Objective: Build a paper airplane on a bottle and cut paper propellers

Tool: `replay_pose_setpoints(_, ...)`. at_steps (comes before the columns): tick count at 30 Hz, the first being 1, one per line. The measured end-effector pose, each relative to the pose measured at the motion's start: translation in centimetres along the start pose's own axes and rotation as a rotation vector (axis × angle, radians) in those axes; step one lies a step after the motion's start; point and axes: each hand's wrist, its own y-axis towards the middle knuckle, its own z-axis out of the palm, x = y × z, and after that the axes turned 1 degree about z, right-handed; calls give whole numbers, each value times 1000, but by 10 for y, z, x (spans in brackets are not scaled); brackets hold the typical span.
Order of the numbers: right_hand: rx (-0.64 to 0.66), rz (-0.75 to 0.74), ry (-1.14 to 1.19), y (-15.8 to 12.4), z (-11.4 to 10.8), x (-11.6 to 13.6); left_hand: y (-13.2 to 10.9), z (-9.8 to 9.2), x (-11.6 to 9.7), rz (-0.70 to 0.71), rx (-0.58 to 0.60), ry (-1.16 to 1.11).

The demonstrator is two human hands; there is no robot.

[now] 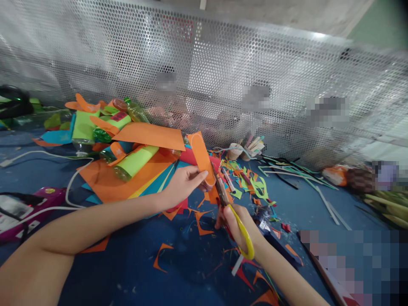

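Note:
Between thumb and fingers, my left hand [185, 185] pinches an orange paper strip [201, 155] with a drawn rounded outline. My right hand [237, 223] grips scissors [247, 238] that have a yellow handle, and some red shows on the other one. Their blades [220, 187] lie along the right edge of the strip, close to its lower rounded end. Whether the blades touch the paper I cannot tell. Below the hands lie curved orange offcuts [203, 225] on the blue table [127, 263].
Left of the hands are plastic bottles wrapped in green paper [137, 163] and a large orange sheet [151, 135]. Small paper scraps [261, 187] and cups of markers [255, 146] lie rightward. A white cable [68, 182] crosses the left side. A perforated metal screen [210, 80] stands behind.

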Motion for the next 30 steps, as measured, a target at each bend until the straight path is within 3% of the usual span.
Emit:
replay_pose_setpoints(17,-114,136,37,0,8,-4,1,1,5,-135,-38,-68)
replay_pose_setpoints(23,-176,173,73,10,4,-3,0,3,9,-193,27,15)
replay_pose_setpoints(27,-298,72,290,19,6,-9,-3,5,15,-342,98,5)
replay_pose_setpoints(30,-297,38,498,23,9,-15,-2,6,21,-401,145,-41)
